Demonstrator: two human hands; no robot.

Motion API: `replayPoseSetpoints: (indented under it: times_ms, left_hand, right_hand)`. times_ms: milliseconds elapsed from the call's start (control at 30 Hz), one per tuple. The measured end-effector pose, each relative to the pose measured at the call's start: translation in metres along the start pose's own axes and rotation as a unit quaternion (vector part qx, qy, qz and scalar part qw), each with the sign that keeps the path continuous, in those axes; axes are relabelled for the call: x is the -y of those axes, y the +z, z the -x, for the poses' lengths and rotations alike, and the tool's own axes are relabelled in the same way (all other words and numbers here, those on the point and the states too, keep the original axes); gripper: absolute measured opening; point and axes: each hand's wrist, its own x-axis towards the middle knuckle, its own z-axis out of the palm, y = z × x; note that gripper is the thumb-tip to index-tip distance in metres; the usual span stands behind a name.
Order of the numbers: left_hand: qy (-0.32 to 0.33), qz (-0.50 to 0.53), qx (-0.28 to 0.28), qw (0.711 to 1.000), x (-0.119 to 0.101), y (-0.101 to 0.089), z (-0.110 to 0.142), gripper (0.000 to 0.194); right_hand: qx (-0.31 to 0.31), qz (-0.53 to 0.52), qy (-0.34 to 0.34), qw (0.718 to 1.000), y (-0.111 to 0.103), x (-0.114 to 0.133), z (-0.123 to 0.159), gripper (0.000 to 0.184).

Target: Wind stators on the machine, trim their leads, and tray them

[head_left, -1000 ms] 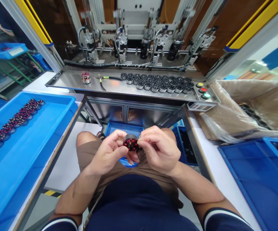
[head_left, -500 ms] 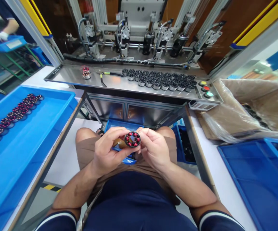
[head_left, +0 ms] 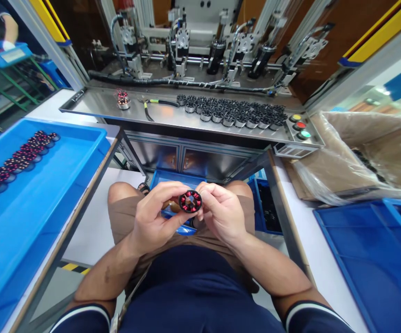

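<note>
While both hands work over the lap, the left hand [head_left: 155, 217] closes its fingers on the round black part with red windings [head_left: 185, 197], thumb below and forefinger above, and the part is held tilted, its face toward the wearer. At its right edge, the right hand [head_left: 223, 215] has its fingers bent together on the rim, although I cannot tell how hard they press. To do this well, I think the left hand should support only the outer rim, so the windings are not squeezed, and the right hand should work with small, even movements. As for containers, at far left a co-worker's gloved hand [head_left: 8, 45] is at a small blue tray [head_left: 13, 56]; nearer, the large blue tray [head_left: 65, 159] carries a slanting band of red-and-black parts [head_left: 16, 162]. Under the right tabletop [head_left: 297, 208], a blue bin [head_left: 258, 196] contains dark pieces, too shadowed to identify. Farther right, the plastic-lined carton [head_left: 394, 127] has dark parts inside, and beside it stands another blue container [head_left: 353, 249].
</note>
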Motion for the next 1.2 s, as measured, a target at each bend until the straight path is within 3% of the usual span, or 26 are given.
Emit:
replayPoseSetpoints:
  times_ms: [133,200,267,367,433,500,567,633,733,833,1000,1100,1200]
  left_hand:
    - [-0.064,0.049,0.004,0.997,-0.004,-0.002,0.003,0.038]
    - [-0.103,0.111,0.013,0.988,-0.005,-0.003,0.002,0.027]
    - [-0.138,0.201,0.016,0.970,-0.005,-0.004,0.000,0.021]
    - [-0.244,0.329,0.016,0.912,-0.004,-0.003,-0.005,0.035]
    - [-0.341,0.387,0.065,0.854,-0.003,0.000,-0.007,0.042]
    - [-0.396,0.420,0.109,0.809,-0.004,0.002,-0.007,0.042]
    - [-0.403,0.421,0.098,0.807,-0.006,0.004,-0.006,0.038]
    - [-0.391,0.396,0.060,0.829,-0.008,0.005,-0.005,0.035]
    - [-0.374,0.367,0.036,0.851,-0.011,0.005,-0.003,0.033]
    - [-0.360,0.357,0.024,0.862,-0.012,0.005,-0.003,0.032]
    - [-0.365,0.342,0.018,0.866,-0.011,0.007,-0.002,0.033]
    - [-0.363,0.336,0.009,0.869,-0.010,0.008,0.000,0.032]
    - [-0.319,0.352,-0.018,0.880,-0.008,0.009,-0.001,0.036]
  right_hand:
    - [0.009,0.048,-0.064,0.997,-0.003,0.002,-0.002,0.030]
    - [0.019,0.125,-0.149,0.981,-0.005,0.008,-0.003,0.023]
    - [0.036,0.239,-0.268,0.933,-0.007,0.016,-0.004,0.016]
    - [0.077,0.384,-0.408,0.825,-0.012,0.029,-0.004,0.010]
    - [0.096,0.439,-0.442,0.776,-0.016,0.035,-0.003,0.007]
    - [0.107,0.459,-0.454,0.756,-0.019,0.039,-0.003,0.006]
    - [0.128,0.445,-0.454,0.761,-0.022,0.041,-0.004,0.006]
    - [0.146,0.413,-0.442,0.783,-0.026,0.042,-0.007,0.005]
    - [0.145,0.364,-0.409,0.824,-0.031,0.042,-0.013,0.022]
    - [0.164,0.336,-0.389,0.842,-0.032,0.043,-0.015,0.035]
    - [0.163,0.387,-0.388,0.820,-0.029,0.046,-0.010,0.015]
    - [0.137,0.411,-0.402,0.806,-0.025,0.046,-0.006,0.011]
    - [0.106,0.431,-0.390,0.806,-0.017,0.048,-0.005,0.012]
